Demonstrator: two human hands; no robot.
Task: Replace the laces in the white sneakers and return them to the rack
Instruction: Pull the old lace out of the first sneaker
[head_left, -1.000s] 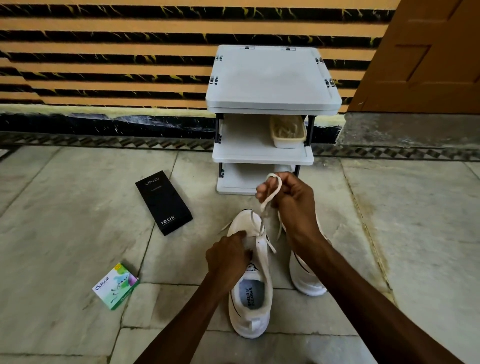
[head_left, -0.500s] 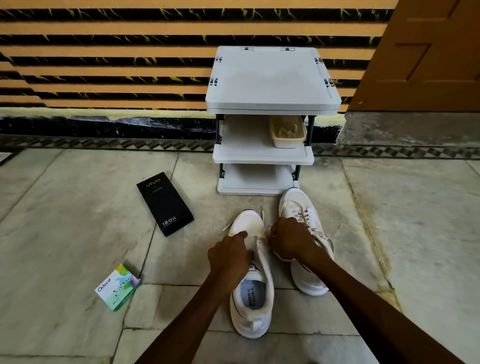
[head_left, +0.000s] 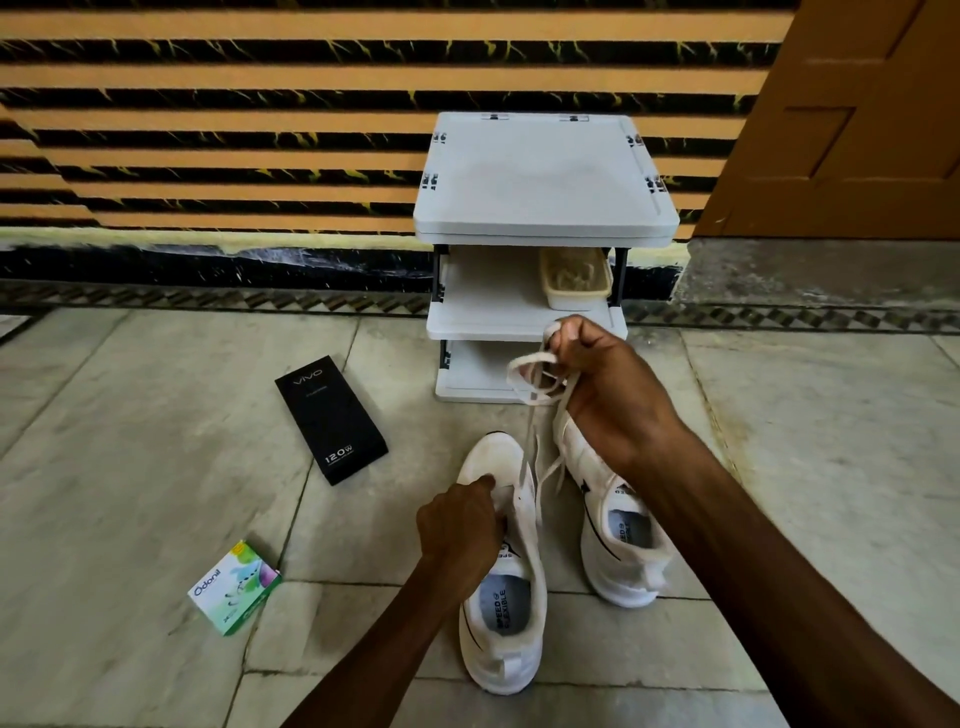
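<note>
Clenched around a loop of lace (head_left: 530, 371), the right hand (head_left: 605, 387) draws it up at centre frame, likely to pull it free of the eyelets, while the left hand (head_left: 460, 530) presses the left sneaker (head_left: 501, 618) down to steady it. Its pair (head_left: 623, 530) sits just right; the rack (head_left: 545, 208) stands above, with bare floor (head_left: 130, 441) left.

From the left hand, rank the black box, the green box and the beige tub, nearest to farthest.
Measured from the left hand in the head view:
1. Black box, on the floor up and to its left.
2. Green box, on the floor farther left, slightly lower.
3. Beige tub, on the rack's middle shelf, clearly farthest.
</note>
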